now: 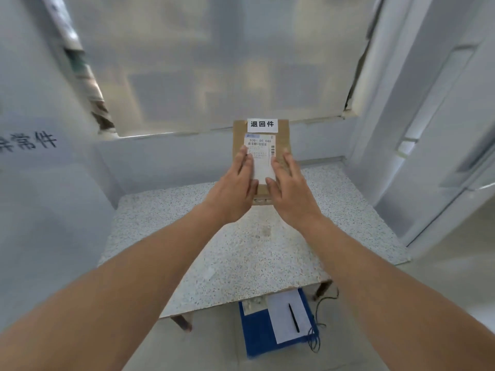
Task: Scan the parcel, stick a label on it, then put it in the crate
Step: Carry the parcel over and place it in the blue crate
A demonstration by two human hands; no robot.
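While both hands flank it, parcel [261, 159] points away.

The brown cardboard parcel [261, 156] sits at the far edge of the speckled stone worktop [241, 250]. Both hands lie flat on it, left hand [233, 188] beside right hand [289, 188]. A blue folder [257, 333] lies on the floor beneath the near edge.

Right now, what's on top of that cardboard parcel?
The cardboard parcel carries a white tag printed 退回件 and a barcoded shipping label. The left hand and right hand lie flat over the label's lower part, hiding it.
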